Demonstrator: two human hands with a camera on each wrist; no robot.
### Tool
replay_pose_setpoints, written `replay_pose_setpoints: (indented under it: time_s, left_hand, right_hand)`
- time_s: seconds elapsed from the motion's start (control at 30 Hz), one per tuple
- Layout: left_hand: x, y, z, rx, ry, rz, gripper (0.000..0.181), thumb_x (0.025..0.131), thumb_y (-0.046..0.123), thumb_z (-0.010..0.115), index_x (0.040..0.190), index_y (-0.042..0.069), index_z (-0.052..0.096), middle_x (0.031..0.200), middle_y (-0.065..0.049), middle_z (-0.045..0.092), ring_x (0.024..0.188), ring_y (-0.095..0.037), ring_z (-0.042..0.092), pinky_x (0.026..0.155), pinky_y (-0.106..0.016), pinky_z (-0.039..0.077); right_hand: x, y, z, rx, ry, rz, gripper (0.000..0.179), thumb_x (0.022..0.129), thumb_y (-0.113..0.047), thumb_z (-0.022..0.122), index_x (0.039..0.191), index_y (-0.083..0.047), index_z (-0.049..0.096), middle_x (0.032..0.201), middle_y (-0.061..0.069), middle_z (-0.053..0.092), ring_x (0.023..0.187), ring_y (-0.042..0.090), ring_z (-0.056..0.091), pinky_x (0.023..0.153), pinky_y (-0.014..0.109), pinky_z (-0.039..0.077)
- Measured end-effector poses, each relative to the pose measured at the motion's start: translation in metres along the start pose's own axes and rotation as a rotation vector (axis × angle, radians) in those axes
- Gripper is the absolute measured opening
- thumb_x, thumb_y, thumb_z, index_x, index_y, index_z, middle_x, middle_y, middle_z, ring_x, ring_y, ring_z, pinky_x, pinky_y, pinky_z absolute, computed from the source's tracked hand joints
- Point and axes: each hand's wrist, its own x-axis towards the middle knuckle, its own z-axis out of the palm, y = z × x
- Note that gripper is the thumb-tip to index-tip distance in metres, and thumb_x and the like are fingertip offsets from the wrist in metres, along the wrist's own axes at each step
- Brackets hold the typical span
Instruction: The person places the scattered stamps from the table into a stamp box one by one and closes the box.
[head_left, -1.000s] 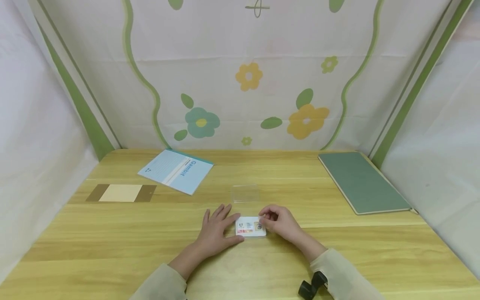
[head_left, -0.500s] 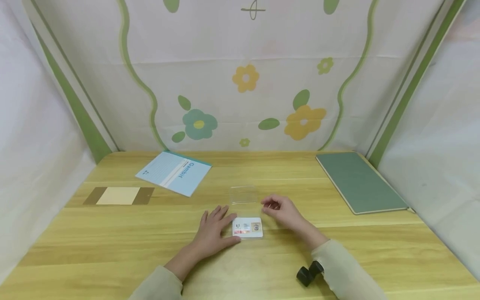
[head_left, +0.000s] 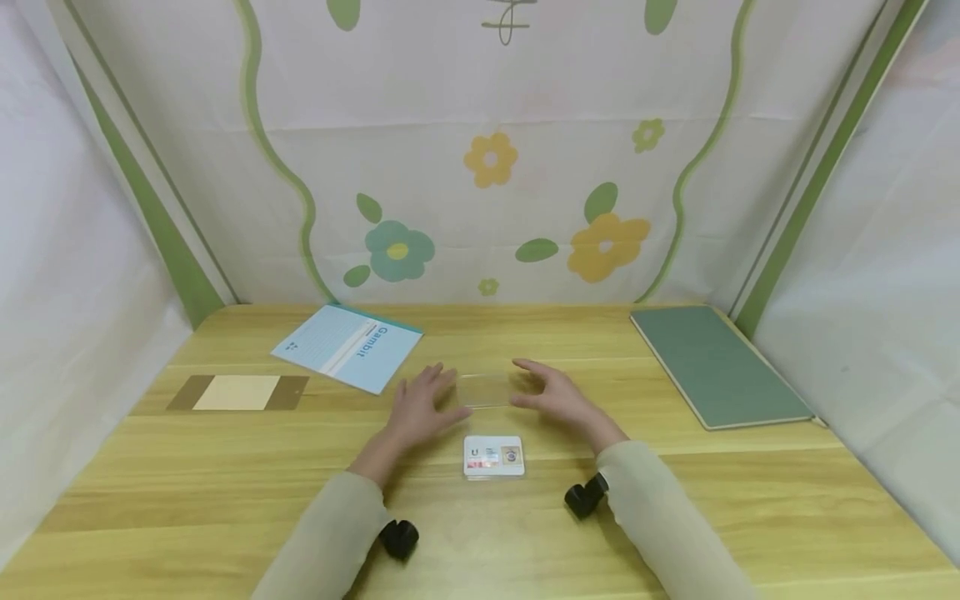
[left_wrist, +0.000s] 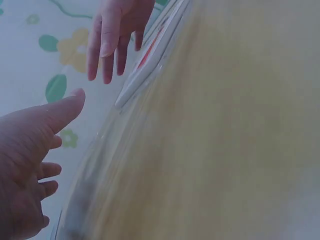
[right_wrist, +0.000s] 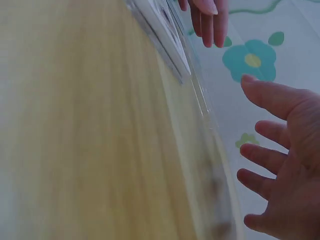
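In the head view, a clear, flat plastic piece (head_left: pixel 483 390) lies on the table between the two hands. My left hand (head_left: pixel 420 408) is at its left side and my right hand (head_left: pixel 558 398) at its right, thumbs and fingers spread apart. Whether any fingertip touches its edges, I cannot tell. Nearer to me sits a white printed card (head_left: pixel 493 454) with a small picture, on a clear base that shows along its front edge. Both wrist views show this card (left_wrist: pixel 150 60) edge-on, and neither hand is on it.
A light-blue "Gambit" notebook (head_left: pixel 348 347) lies at the back left, a brown-and-cream card strip (head_left: pixel 236 392) in front of it. On the right rests a green notebook (head_left: pixel 720 367). A flowered curtain (head_left: pixel 487 208) hangs behind the table.
My left hand has left the card's left edge and moved forward to the clear piece. My right hand has also moved forward from beside the card, its fingers spreading. The card stays in place.
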Motion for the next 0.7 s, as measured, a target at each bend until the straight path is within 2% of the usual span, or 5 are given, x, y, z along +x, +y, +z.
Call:
replay_pose_setpoints:
  time_s: [0.07, 0.3, 0.5, 0.7]
  left_hand:
    - [0.005, -0.002, 0.001, -0.001, -0.025, -0.014, 0.071, 0.074, 0.054, 0.056, 0.129, 0.01, 0.04, 0.134, -0.014, 0.031, 0.123, -0.032, 0.022, 0.095, -0.056, 0.006]
    - [0.014, -0.005, 0.009, -0.022, -0.071, -0.049, 0.077, 0.072, 0.056, 0.057, 0.13, 0.008, 0.038, 0.136, -0.015, 0.028, 0.125, -0.03, 0.019, 0.097, -0.052, 0.002]
    - [0.016, -0.007, 0.017, 0.068, -0.067, -0.057, 0.076, 0.073, 0.058, 0.054, 0.128, 0.007, 0.041, 0.135, -0.015, 0.029, 0.125, -0.029, 0.02, 0.096, -0.053, 0.004]
    - [0.016, -0.004, 0.018, 0.082, -0.046, -0.057, 0.069, 0.075, 0.052, 0.056, 0.126, 0.007, 0.044, 0.134, -0.016, 0.031, 0.124, -0.031, 0.022, 0.096, -0.055, 0.005]
  right_hand:
    - [0.005, 0.005, 0.003, -0.032, -0.014, 0.001, 0.069, 0.072, -0.032, 0.068, 0.131, -0.014, 0.037, 0.133, 0.006, 0.035, 0.12, 0.027, 0.03, 0.097, 0.047, 0.019]
    - [0.013, 0.014, 0.013, -0.226, -0.009, -0.037, 0.073, 0.069, -0.046, 0.066, 0.129, -0.013, 0.041, 0.133, 0.007, 0.035, 0.122, 0.027, 0.026, 0.095, 0.055, -0.001]
    - [0.012, 0.013, 0.018, -0.321, 0.001, -0.025, 0.072, 0.071, -0.049, 0.063, 0.13, -0.015, 0.04, 0.136, 0.007, 0.03, 0.124, 0.029, 0.02, 0.095, 0.054, -0.003]
    - [0.011, 0.012, 0.02, -0.328, 0.031, -0.025, 0.066, 0.073, -0.046, 0.063, 0.127, -0.014, 0.043, 0.135, 0.008, 0.03, 0.123, 0.03, 0.019, 0.094, 0.055, -0.002]
